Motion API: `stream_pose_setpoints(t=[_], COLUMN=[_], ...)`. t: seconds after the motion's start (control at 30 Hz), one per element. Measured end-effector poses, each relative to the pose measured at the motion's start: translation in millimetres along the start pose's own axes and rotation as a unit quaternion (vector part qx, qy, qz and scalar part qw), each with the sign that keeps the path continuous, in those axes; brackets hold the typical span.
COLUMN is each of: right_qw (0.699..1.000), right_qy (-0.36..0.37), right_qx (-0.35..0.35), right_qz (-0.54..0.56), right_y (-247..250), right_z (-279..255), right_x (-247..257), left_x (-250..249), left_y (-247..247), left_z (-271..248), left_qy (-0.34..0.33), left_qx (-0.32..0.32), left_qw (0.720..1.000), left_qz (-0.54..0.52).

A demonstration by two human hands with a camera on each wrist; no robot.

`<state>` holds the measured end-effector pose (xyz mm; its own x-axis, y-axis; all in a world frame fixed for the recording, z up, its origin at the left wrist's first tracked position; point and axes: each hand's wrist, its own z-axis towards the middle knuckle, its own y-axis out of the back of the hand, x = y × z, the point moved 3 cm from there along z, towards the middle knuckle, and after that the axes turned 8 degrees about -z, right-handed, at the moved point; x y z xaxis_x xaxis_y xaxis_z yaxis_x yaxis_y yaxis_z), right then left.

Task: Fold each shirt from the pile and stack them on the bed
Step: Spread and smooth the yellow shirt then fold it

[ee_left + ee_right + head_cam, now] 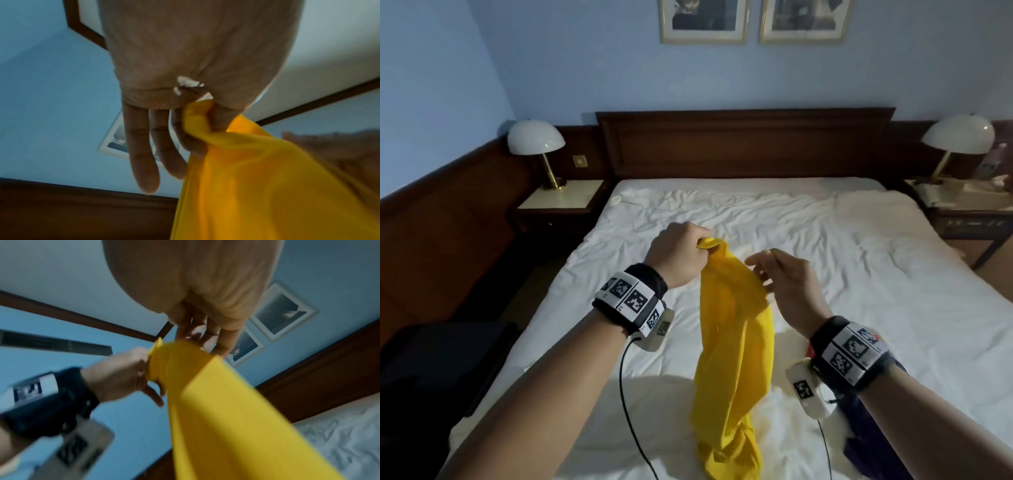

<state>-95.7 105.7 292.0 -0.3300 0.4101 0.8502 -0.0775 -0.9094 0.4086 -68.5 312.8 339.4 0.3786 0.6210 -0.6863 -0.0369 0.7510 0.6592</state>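
Observation:
A yellow shirt (pixel 732 342) hangs lengthwise above the white bed (pixel 876 274), and its lower end bunches on the sheet near me. My left hand (pixel 697 241) pinches its top corner between thumb and forefinger; the other fingers (pixel 144 154) point straight out. My right hand (pixel 767 270) is just right of the cloth, its fingers loosely spread and touching the shirt's upper edge without a clear hold. In the right wrist view the fingers (pixel 207 332) lie straight against the top of the yellow fabric (pixel 216 402). The left wrist view shows the cloth (pixel 257 186) falling from the pinch.
Dark blue clothing (pixel 866 442) lies on the bed's near right, under my right forearm. Nightstands with white lamps (pixel 536 137) (pixel 959 133) flank the dark wooden headboard (pixel 743 144). A dark piece of furniture (pixel 438 359) stands left of the bed.

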Motion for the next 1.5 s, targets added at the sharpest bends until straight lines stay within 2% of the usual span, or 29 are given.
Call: stream_pose_setpoints(t=[0.07,0.17,0.27,0.33,0.37,0.43,0.5,0.53,0.6,0.67,0.73,0.8,0.9,0.93,1.0,1.07,1.13,1.17,1.23,1.33,1.43,1.5], right_qw=[0.999,0.995,0.990,0.991,0.994,0.996,0.993,0.993,0.993,0.991,0.983,0.977,0.967,0.966,0.976,0.984,0.987,0.987,0.986,0.978,0.961,0.946], right_qy=[0.017,0.072,0.105,0.096,0.077,0.032,0.010,0.004,-0.007,-0.019,-0.018,0.014,0.085,0.098,0.106,0.077,0.045,0.032,0.000,-0.051,-0.109,-0.145], right_qx=[0.021,0.039,0.004,-0.021,-0.037,-0.079,-0.109,-0.112,-0.103,-0.097,-0.091,-0.054,0.098,0.098,0.022,-0.045,-0.075,-0.088,-0.118,-0.177,-0.229,-0.262], right_qz=[0.039,-0.055,-0.092,-0.090,-0.072,-0.032,-0.040,-0.043,-0.054,-0.085,-0.157,-0.205,-0.220,-0.219,-0.187,-0.155,-0.135,-0.131,-0.122,-0.101,-0.107,-0.124], right_y=[8.4,9.2,9.3,14.9,19.7,31.1,39.2,41.8,42.7,44.1,45.5,43.3,16.8,9.1,5.7,12.1,18.8,21.4,23.4,32.4,55.4,75.9], right_z=[5.5,15.4,27.9,37.6,42.5,50.4,55.7,57.2,56.3,51.9,46.7,37.5,25.7,26.9,35.9,47.1,53.1,54.3,59.0,69.2,79.0,83.2], right_x=[12.8,25.2,24.5,20.4,18.4,15.1,11.0,8.8,3.9,-3.0,-10.2,-12.4,-5.6,-1.7,8.4,8.7,7.8,9.0,6.0,-4.7,-14.0,-21.5], left_x=[-0.8,-25.0,-43.5,-41.3,-39.5,-33.1,-16.8,-7.6,15.1,35.4,40.3,23.7,-9.9,-15.1,-15.7,-3.7,20.1,32.9,66.3,121.6,171.7,200.8], left_y=[0.7,-8.1,-10.6,-5.7,-3.2,-1.8,-1.6,1.5,11.5,19.0,16.9,5.1,-21.1,-26.3,-29.9,-31.1,-36.3,-40.8,-51.4,-67.0,-75.8,-70.8], left_z=[6.2,13.2,19.7,24.5,25.9,27.2,27.1,27.6,30.9,33.0,31.6,29.0,27.5,29.7,34.6,36.9,36.4,33.4,24.3,1.6,-24.4,-37.5], left_qy=[0.013,-0.009,-0.032,-0.034,-0.037,-0.040,-0.030,-0.025,-0.006,0.049,0.092,0.054,-0.055,-0.070,-0.067,-0.051,-0.026,0.010,0.123,0.276,0.353,0.391], left_qx=[0.011,0.027,-0.036,-0.068,-0.055,0.016,0.061,0.050,-0.017,-0.094,-0.129,-0.103,-0.007,0.008,0.011,-0.004,-0.010,-0.003,0.014,0.058,0.093,0.093], left_qw=[0.998,0.991,0.986,0.983,0.984,0.992,0.998,0.997,0.998,0.993,0.975,0.975,0.981,0.979,0.974,0.980,0.998,0.999,0.980,0.940,0.904,0.890], left_qz=[-0.062,-0.130,-0.162,-0.170,-0.162,-0.121,0.003,0.060,0.062,-0.049,-0.154,-0.189,-0.184,-0.191,-0.217,-0.191,-0.054,0.037,0.158,0.194,0.221,0.217])
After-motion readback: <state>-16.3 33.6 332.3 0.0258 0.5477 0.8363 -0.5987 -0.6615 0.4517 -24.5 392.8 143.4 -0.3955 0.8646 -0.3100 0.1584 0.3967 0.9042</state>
